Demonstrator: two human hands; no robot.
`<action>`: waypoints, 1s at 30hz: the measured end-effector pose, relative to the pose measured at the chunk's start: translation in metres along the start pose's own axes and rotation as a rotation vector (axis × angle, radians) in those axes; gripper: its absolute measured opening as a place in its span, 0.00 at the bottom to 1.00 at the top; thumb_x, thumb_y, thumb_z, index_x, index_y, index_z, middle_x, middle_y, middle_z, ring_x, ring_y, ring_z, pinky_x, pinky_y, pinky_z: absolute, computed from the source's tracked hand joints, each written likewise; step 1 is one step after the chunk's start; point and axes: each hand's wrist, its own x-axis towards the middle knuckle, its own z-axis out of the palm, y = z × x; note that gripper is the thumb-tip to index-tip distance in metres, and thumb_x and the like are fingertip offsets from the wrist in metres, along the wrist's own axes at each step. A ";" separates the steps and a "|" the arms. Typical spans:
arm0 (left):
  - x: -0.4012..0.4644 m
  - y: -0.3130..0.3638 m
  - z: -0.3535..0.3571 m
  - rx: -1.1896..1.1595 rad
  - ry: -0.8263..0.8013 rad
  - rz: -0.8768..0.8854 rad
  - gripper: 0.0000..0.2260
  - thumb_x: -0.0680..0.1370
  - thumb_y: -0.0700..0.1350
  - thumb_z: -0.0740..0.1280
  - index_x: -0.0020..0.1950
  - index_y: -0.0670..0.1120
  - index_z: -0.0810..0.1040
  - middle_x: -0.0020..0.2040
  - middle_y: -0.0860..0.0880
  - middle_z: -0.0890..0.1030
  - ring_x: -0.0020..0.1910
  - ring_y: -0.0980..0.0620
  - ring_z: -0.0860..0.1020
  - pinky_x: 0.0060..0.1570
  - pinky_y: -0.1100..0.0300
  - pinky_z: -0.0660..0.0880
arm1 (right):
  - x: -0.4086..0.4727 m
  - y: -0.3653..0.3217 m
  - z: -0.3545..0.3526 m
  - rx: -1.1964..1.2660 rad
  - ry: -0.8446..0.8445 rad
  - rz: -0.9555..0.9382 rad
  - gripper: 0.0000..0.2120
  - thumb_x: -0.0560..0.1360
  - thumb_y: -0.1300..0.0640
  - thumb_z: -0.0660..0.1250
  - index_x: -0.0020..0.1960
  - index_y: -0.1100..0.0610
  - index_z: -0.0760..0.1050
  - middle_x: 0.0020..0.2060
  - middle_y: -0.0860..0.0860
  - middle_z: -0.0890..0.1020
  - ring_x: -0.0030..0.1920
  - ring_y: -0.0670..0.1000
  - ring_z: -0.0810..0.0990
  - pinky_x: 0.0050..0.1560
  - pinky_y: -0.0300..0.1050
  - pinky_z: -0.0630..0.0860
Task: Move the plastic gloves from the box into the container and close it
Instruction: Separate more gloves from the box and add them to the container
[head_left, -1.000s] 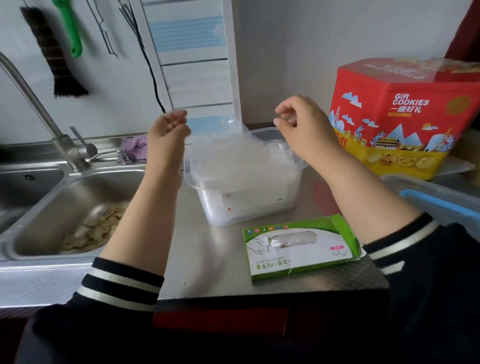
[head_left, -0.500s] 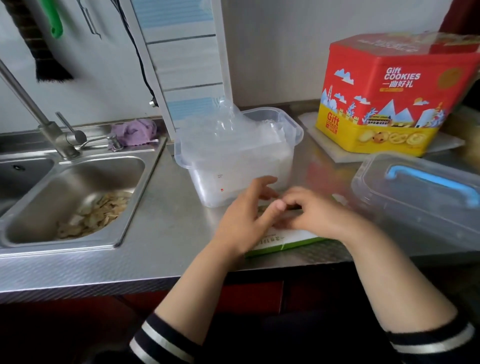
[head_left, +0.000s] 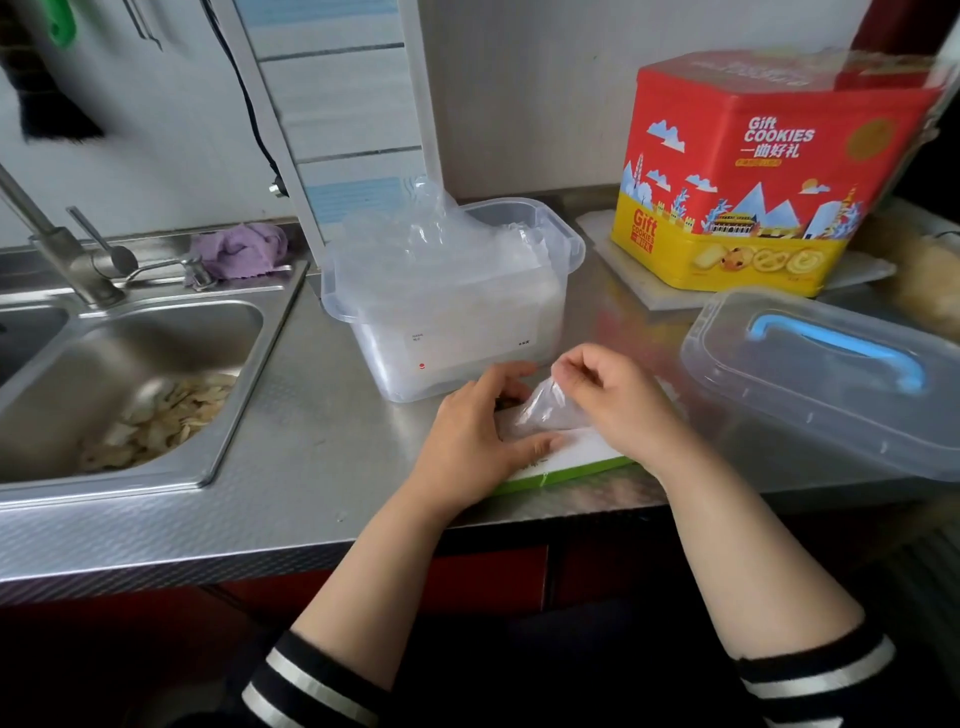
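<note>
Over the green glove box (head_left: 566, 467), the right hand (head_left: 618, 400) pinches a plastic glove (head_left: 545, 410); the left hand (head_left: 478, 431) presses flat, fingers straight, beside the open container (head_left: 452, 332).

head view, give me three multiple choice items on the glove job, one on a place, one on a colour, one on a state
1. Where does the lid lie?
A. on the counter, right of the container
B. in the sink
C. on the cookie tin

2. What colour is the lid's handle?
A. red
B. blue
C. green

3. What is the right hand doing?
A. resting flat on the counter
B. pressing the lid shut
C. pinching a plastic glove at the box

Answers:
1 A: the lid sits on the steel counter to the right of the container, which stands open with gloves piled inside.
2 B: a curved blue handle shows on the clear lid.
3 C: the fingers pinch a plastic glove above the box, while the left hand rests on the box.
</note>
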 end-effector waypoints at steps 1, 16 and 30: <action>0.000 0.000 0.000 0.012 -0.004 0.003 0.28 0.64 0.66 0.74 0.61 0.60 0.71 0.52 0.59 0.79 0.54 0.56 0.77 0.54 0.48 0.76 | 0.000 -0.004 -0.001 0.081 0.027 -0.010 0.09 0.80 0.53 0.64 0.40 0.49 0.74 0.29 0.40 0.75 0.33 0.40 0.70 0.40 0.40 0.68; 0.000 0.034 -0.023 -0.215 0.437 0.041 0.15 0.77 0.62 0.57 0.45 0.56 0.78 0.40 0.55 0.81 0.42 0.56 0.79 0.43 0.59 0.74 | 0.009 -0.063 -0.027 0.705 0.478 0.007 0.12 0.74 0.48 0.68 0.34 0.50 0.81 0.37 0.38 0.83 0.48 0.41 0.79 0.59 0.42 0.74; 0.058 0.105 -0.095 -1.211 -0.202 -0.148 0.22 0.78 0.57 0.59 0.64 0.43 0.73 0.60 0.43 0.81 0.52 0.48 0.80 0.45 0.59 0.76 | 0.031 -0.080 -0.005 -0.423 0.603 -1.195 0.08 0.77 0.59 0.71 0.44 0.63 0.84 0.48 0.53 0.85 0.54 0.53 0.83 0.54 0.49 0.79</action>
